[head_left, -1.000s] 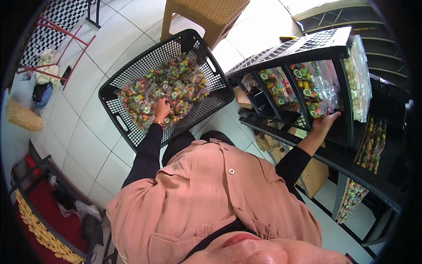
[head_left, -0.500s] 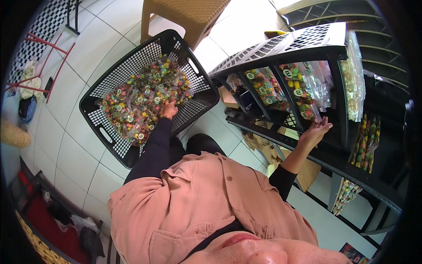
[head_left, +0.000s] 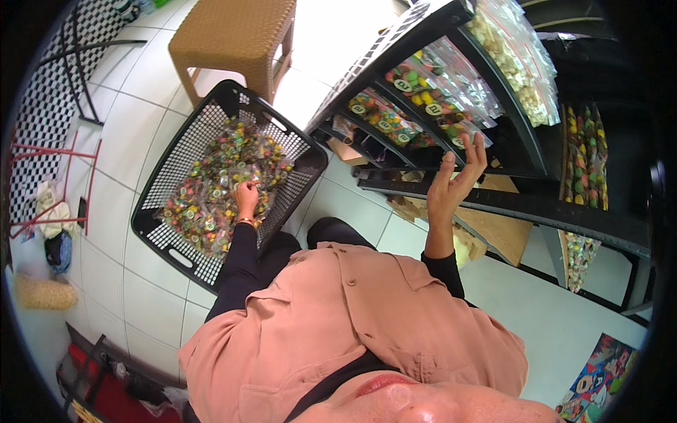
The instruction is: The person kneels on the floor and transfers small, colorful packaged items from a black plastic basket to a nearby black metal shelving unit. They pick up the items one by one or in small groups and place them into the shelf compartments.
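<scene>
A black plastic basket (head_left: 159, 151) holds a heap of small clear bags of colourful candy (head_left: 204, 215), each with a round pale label. Inside it, my left hand (head_left: 246, 197) is closed at the top of the heap, its fingers pinched on a candy bag (head_left: 245, 176). My right hand (head_left: 457, 180) is raised at the front of a black rack (head_left: 508, 106), open and with fingers spread. Just beyond its fingertips, candy bags (head_left: 423, 99) stand in rows between the rack's dividers. Nothing shows in the right palm.
A brown woven-pattern stool (head_left: 233, 35) stands behind the basket. Bags of pale sweets (head_left: 511, 60) hang at the rack's right end, near long candy strips (head_left: 585, 155). A red metal frame (head_left: 67, 151) stands at the left. A wooden board (head_left: 501, 222) lies below the rack.
My right hand has drawn back from the rack's bags and lifted, fingers spreading. My left hand has closed among the bags in the basket. The whole view has shifted.
</scene>
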`<control>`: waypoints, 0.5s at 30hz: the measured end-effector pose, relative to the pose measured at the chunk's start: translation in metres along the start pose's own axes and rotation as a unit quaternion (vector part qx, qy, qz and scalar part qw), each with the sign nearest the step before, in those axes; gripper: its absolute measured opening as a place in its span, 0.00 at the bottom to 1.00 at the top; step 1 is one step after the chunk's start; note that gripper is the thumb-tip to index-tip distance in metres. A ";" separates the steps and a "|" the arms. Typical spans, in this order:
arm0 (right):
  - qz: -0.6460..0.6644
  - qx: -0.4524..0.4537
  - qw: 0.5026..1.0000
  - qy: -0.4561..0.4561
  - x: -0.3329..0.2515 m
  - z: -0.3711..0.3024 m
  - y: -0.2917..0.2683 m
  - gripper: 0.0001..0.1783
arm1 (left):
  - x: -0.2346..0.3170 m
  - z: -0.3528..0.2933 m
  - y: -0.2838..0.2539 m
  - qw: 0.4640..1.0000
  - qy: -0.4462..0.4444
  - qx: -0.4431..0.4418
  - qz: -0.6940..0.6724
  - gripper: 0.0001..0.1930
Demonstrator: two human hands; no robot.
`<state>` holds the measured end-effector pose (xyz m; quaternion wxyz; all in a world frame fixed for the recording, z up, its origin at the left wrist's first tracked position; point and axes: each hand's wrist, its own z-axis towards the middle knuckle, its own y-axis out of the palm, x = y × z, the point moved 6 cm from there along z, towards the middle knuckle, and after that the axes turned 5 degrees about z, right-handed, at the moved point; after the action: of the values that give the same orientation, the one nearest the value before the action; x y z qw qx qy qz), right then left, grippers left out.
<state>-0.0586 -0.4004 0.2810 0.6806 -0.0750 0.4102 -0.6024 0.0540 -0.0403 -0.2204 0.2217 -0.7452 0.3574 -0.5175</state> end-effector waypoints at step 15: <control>0.044 -0.197 0.979 0.040 0.017 -0.065 0.046 0.13 | 0.070 0.044 0.013 0.959 0.151 -0.024 0.239 0.13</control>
<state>-0.0668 -0.3774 0.2036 0.6616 -0.1654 0.5505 -0.4815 0.1054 -0.1037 -0.2029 0.2644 -0.5563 0.5663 -0.5476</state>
